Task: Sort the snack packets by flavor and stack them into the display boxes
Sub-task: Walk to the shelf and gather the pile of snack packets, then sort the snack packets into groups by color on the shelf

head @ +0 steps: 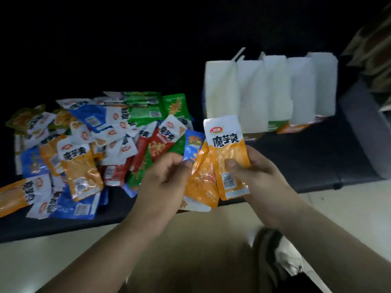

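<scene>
Packets of the orange kind are up in both hands, above the near edge of the dark worktop (306,157). The front orange packet (227,144) stands upright, its white top and dark lettering facing the camera. The right hand (262,176) grips it from the right, thumb pressed on the clear window and fingers wrapped behind. Partly tucked behind it on the left is a second orange packet (201,178), tilted. The left hand (167,178) pinches its left edge, thumb on the front and fingers curled under. A white packet end (195,206) sticks out below these two; I cannot tell which hand holds it.

Just behind the hands a blue packet (193,142) lies at the right fringe of the pile (95,144). The pile is a loose heap of orange, blue, green and red packets that overlap one another across the left half of the worktop, some reaching its near edge.

Toward the far right corner the display boxes (270,92) stand in a row, side by side, with white flaps raised. Green and orange fronts show along their lower edges, and the flaps hide what is inside.

Below the near edge lies a pale floor (190,240), with a shoe (266,246) on it. A grey seat (364,115) stands just beside the right edge of the worktop.
</scene>
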The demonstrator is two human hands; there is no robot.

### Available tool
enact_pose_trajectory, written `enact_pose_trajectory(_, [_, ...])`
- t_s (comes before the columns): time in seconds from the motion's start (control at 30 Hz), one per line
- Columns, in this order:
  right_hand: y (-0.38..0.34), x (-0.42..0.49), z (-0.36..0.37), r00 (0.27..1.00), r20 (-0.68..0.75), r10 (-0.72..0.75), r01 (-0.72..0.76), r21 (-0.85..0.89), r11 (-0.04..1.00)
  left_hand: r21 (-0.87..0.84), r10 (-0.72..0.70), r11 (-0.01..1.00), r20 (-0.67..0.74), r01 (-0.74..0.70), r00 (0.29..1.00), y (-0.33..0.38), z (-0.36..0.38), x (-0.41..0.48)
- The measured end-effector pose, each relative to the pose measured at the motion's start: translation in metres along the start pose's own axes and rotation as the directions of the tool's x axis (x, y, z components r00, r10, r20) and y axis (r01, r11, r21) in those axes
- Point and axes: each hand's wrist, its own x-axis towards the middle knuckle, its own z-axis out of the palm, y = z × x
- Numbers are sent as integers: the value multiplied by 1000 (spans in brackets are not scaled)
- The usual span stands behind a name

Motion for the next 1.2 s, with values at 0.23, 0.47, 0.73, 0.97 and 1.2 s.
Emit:
enact_pose_trajectory(0.23, [7,0,-86,953,-301,38,4,135,991,198,-116,977,196,77,974,20,80,22])
enact_pose_trajectory(0.47, [26,22,-185,774,-632,24,4,43,999,217,-215,961,203,170,955,11,183,49])
enact_pose_trajectory(0.73, [33,46,-234,745,-640,-189,-156,-442,883,251,-247,945,116,212,962,-7,216,65])
enact_pose_trajectory(0.97, [79,32,-231,676,-492,-548,-49,-773,633,679,339,443,478,-585,811,-36,201,55])
enact_pose_trajectory(1.2, [82,27,-245,785,-471,-403,-152,-777,611,735,141,248,617,-631,774,-48,208,61])
